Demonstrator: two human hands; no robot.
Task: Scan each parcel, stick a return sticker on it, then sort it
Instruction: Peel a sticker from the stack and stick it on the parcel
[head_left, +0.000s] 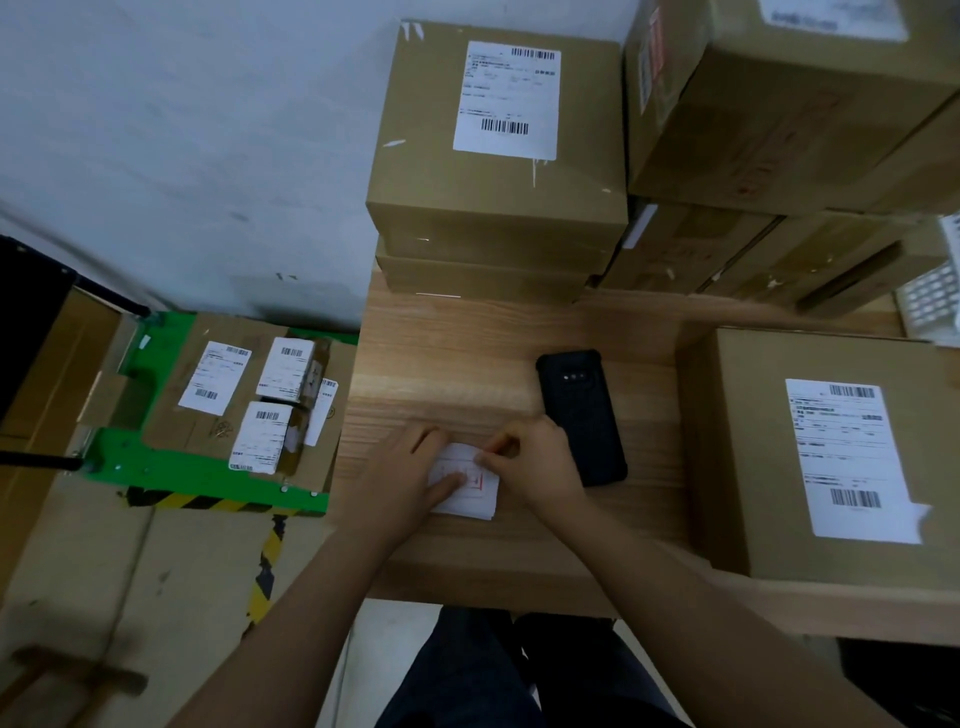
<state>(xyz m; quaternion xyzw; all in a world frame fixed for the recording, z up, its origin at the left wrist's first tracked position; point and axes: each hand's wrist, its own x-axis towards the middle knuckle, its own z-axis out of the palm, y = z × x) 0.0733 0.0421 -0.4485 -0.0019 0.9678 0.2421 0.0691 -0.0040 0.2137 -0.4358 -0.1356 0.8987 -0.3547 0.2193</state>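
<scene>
The sticker sheets (467, 501), a small white stack with red print, lie flat on the desk (467, 364) near its front edge, under both hands. The left grip (415, 467) is released: its fingers lie fairly straight on the left part of the sheets and the thumb presses across the top one. The right grip (535, 467) is curled, with thumb and forefinger pinching the upper edge of the top sheet; whether a sticker has lifted cannot be told.

Just beside the right grip, touching or nearly touching its back, a black handheld scanner (582, 415) lies face down on the desk. Further right stands a brown parcel (769, 467), apart from both hands, its white barcode label facing up.

At the rear of the desk a stack of cartons (498, 208) rises against the wall, the top one labelled, with a taller pile of boxes (779, 130) beside it on the right.

On the floor left of the desk sits a green cart (156, 473). It carries a flat carton (171, 415) with a label, and two small labelled boxes (285, 369) rest on it towards the desk side.
</scene>
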